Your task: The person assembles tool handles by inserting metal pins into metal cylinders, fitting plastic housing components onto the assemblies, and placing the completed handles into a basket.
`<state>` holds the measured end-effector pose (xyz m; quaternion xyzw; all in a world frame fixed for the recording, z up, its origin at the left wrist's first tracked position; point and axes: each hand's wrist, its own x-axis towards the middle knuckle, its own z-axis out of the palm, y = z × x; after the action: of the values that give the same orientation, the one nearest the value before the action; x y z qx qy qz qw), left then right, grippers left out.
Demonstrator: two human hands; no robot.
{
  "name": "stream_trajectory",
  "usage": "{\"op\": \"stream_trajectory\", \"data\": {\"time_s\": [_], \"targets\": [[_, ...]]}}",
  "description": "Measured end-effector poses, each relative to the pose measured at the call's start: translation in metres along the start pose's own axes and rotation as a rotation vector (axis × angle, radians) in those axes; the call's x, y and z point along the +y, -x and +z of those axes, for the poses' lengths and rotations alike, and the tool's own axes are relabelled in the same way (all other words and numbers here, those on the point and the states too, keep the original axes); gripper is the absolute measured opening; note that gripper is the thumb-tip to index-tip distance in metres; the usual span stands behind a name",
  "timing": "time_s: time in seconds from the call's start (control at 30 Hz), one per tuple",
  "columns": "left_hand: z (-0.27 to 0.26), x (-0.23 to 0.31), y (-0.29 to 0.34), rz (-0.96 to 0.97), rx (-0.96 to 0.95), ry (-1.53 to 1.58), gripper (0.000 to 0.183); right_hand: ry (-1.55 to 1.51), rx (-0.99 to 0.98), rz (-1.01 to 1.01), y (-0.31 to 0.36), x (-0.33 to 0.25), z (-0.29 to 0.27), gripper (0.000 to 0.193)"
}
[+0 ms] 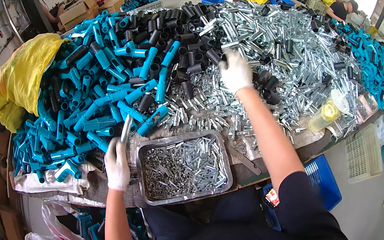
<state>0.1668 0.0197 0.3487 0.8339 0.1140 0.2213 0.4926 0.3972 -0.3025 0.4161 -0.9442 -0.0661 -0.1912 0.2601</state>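
Hiding tube's (127, 128) lower end: left hand (117, 167)

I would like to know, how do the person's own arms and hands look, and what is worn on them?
The left hand and right hand each wear a plain white, fabric-looking glove ending around the wrist. A dark, short cloth sleeve covers the upper right arm; the forearms are bare. No left sleeve is visible.
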Motion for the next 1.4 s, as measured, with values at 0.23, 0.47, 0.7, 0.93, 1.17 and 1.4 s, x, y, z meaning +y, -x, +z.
{"op": "stream_trajectory", "data": {"time_s": [0.23,0.47,0.7,0.93,1.17,1.4], "targets": [[0.011,-0.019,0.063,0.035,0.065,-0.069,0.023,0.184,0.116,-0.08,-0.105,0.093,0.052,0.037],[0.013,-0.027,0.054,0.006,0.109,-0.001,0.02,0.331,0.004,0.139,-0.096,0.076,0.031,0.033],[0.005,0.014,0.064,0.217,0.145,-0.092,0.014,-0.474,0.006,-0.168,0.04,-0.005,-0.062,0.026],[-0.002,0.099,0.082,0.313,-0.245,-0.127,0.02,-0.962,-0.491,-0.161,0.207,-0.035,-0.055,0.031],[-0.031,0.114,0.091,0.464,-0.483,-0.448,0.026,-0.633,-0.565,-0.389,0.233,-0.033,-0.069,0.032],[-0.037,0.127,0.098,0.527,-0.605,-0.386,0.034,-0.858,-0.727,-0.525,0.243,-0.056,-0.063,0.03]]}}
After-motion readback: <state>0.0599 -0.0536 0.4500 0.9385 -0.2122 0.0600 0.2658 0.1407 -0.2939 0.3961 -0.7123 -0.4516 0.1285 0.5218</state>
